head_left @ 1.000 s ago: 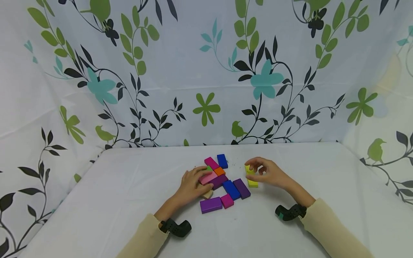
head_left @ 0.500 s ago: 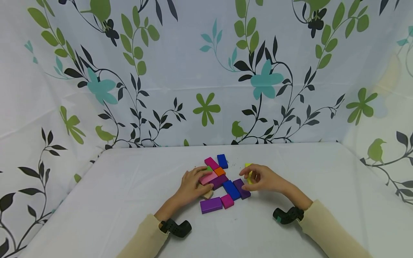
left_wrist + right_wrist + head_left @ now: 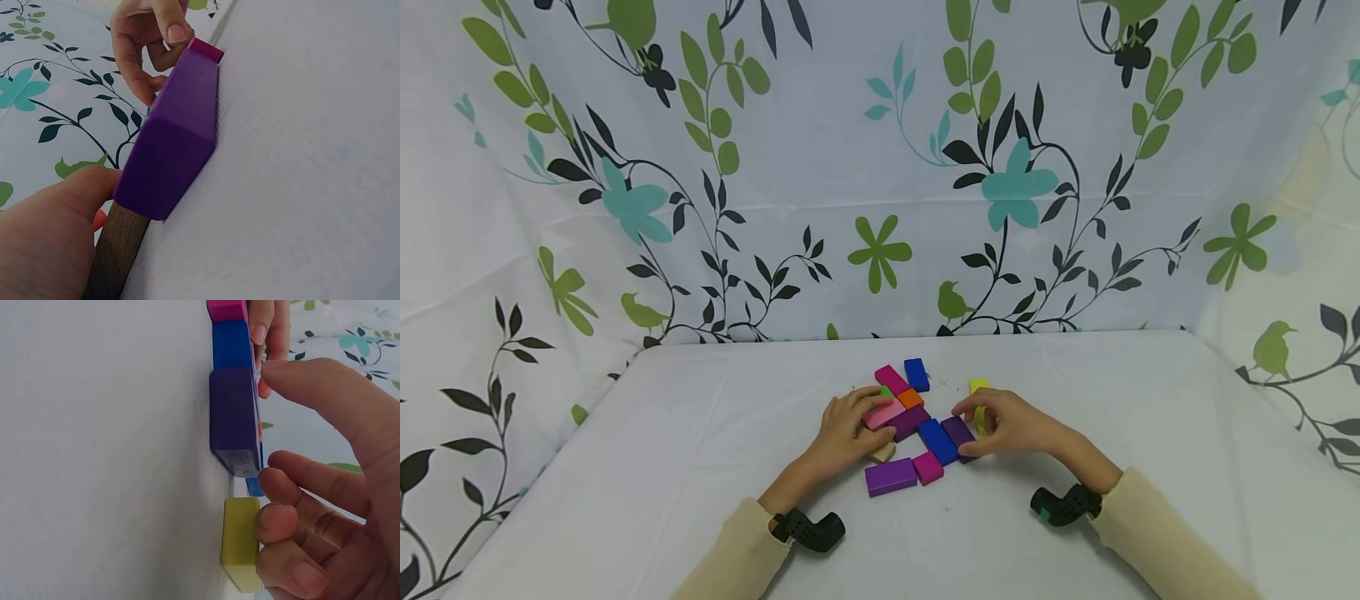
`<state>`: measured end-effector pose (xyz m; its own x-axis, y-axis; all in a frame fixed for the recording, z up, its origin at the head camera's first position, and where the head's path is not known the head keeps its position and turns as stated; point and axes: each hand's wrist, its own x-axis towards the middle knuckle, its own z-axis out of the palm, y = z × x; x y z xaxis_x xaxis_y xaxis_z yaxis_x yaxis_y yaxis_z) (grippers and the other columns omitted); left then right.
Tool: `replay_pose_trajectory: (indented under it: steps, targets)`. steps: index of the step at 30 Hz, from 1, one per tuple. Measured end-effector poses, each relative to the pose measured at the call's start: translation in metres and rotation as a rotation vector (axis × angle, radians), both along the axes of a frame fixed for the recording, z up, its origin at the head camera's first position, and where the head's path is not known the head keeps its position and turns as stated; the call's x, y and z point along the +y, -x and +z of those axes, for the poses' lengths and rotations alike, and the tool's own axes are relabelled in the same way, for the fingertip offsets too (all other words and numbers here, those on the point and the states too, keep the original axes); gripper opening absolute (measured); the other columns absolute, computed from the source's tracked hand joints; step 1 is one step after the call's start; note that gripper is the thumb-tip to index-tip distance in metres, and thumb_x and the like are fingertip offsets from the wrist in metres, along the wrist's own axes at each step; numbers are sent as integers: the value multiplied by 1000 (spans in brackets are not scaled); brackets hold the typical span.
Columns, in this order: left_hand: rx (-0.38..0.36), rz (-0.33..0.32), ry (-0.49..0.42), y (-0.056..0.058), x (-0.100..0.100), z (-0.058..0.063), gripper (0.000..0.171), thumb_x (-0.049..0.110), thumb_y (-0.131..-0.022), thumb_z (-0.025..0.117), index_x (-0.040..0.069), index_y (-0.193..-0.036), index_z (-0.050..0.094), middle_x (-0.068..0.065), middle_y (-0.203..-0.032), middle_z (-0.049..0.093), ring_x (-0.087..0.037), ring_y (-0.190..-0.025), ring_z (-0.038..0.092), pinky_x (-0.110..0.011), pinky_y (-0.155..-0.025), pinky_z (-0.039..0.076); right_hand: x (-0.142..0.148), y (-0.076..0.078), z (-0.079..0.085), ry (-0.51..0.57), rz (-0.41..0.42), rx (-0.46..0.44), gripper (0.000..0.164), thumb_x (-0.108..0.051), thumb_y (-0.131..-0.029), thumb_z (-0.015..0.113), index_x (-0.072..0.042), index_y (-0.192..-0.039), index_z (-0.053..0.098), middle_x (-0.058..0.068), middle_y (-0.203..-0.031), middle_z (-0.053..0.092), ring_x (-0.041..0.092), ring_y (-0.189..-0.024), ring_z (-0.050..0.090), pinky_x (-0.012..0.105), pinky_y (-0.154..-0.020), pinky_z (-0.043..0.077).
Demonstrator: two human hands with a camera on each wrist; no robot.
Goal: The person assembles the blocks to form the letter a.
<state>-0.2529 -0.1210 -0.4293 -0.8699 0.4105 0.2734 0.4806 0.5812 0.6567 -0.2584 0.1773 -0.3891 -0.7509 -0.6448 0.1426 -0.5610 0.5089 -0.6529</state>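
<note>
Dark purple block (image 3: pixel 234 411) lies just beside the right hand (image 3: pixel 1018 425).

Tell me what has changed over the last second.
The right hand moved left, from the yellow block to the dark purple block; whether it grips that block is unclear. The left hand stayed over the pink block, and neither the yellow nor the pink block visibly shifted.

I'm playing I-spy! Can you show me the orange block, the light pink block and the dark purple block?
Orange block (image 3: pixel 911 397): head view, its top face.
Light pink block (image 3: pixel 884 414): head view, the uncovered top.
Dark purple block (image 3: pixel 234 409): right wrist view, its long side.
</note>
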Motion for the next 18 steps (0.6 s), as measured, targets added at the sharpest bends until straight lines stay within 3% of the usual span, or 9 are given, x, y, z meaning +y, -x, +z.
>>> replay_pose_trajectory:
  steps: [6, 18]
  targets:
    - [-3, 0, 1, 0, 0, 0, 49, 30, -91, 66, 12, -135, 56, -11, -150, 40, -36, -142, 26, -65, -113, 1, -1, -3, 1, -40, 7, 41, 48, -27, -77, 82, -1, -115, 66, 3, -95, 62, 8, -69, 47, 21, -60, 43]
    - [-1, 3, 4, 1, 0, -1, 49, 31, -91, 66, 11, -135, 56, -13, -150, 39, -37, -141, 26, -66, -112, 1, -4, -6, 4, -90, 29, 9, 48, -27, -78, 81, -4, -118, 65, 4, -98, 62, 14, -73, 51, 22, -63, 46]
